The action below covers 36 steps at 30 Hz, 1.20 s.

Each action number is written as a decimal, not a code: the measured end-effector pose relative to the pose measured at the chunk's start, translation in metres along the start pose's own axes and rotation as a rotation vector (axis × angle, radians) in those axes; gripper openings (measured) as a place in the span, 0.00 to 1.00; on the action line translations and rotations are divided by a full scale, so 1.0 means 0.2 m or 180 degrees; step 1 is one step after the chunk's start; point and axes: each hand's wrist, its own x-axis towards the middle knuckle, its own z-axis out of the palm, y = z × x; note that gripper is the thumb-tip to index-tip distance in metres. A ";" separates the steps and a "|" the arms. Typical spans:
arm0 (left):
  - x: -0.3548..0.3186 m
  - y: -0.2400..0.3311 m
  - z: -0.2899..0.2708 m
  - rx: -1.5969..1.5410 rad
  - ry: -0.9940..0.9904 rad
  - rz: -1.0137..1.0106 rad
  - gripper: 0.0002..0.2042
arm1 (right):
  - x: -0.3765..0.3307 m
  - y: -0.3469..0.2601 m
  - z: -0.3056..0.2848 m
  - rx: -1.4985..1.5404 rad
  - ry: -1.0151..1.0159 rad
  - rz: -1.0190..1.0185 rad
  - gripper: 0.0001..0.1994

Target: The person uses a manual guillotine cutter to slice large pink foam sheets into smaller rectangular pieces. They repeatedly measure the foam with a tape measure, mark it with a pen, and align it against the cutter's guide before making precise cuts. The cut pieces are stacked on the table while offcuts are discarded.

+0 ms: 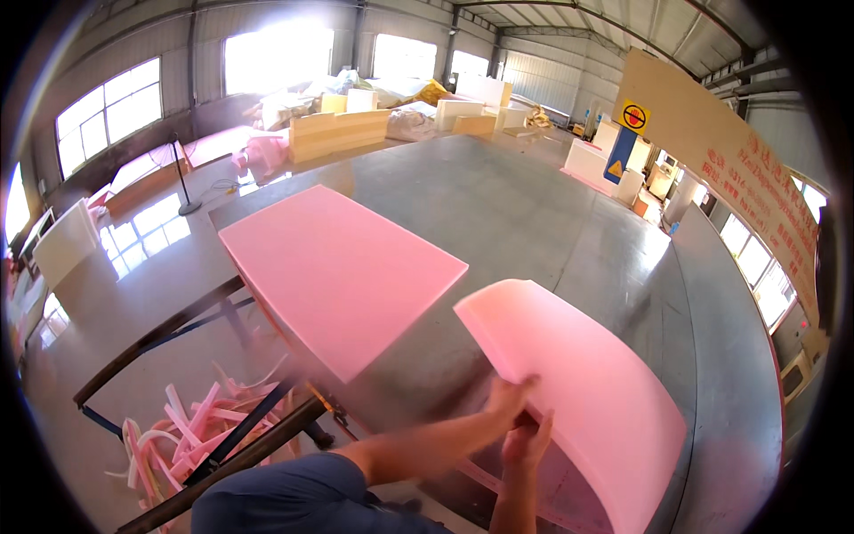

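A pink foam sheet (596, 374) bows upward in a curve above the right part of the grey metal table (498, 205). Its near left edge is gripped by my left hand (511, 398), thumb on top and the other fingers mostly hidden. Close beside it, my right hand (528, 438) is closed on the same edge with its thumb up. Under the raised sheet, more pink material shows in shadow; I cannot tell whether it is a separate piece. A second pink foam sheet (342, 271) lies flat on the table to the left, apart from both hands.
Pink foam offcuts (191, 436) are heaped on the floor at lower left, beside a dark metal frame (160, 338). A tall brown board (712, 169) stands along the right side. Foam blocks (338, 133) and bagged material lie beyond the table. A thin stand (187, 200) is at the left.
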 end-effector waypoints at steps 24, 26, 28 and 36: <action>-0.47 -0.54 -1.64 0.0062 0.2198 0.0555 0.26 | -0.87 0.17 0.04 -0.0237 0.1568 0.0749 0.29; -0.42 -0.49 -1.62 0.0667 0.2205 0.1007 0.24 | -0.90 0.13 0.02 -0.0213 0.1543 0.0798 0.29; -0.39 -0.40 -1.51 0.1294 0.2008 0.1336 0.26 | -0.92 0.08 -0.02 -0.0208 0.1511 0.0749 0.30; -0.44 0.33 -0.89 0.2211 0.0619 0.2248 0.31 | -1.00 -0.04 -0.07 -0.0313 0.1423 0.0755 0.30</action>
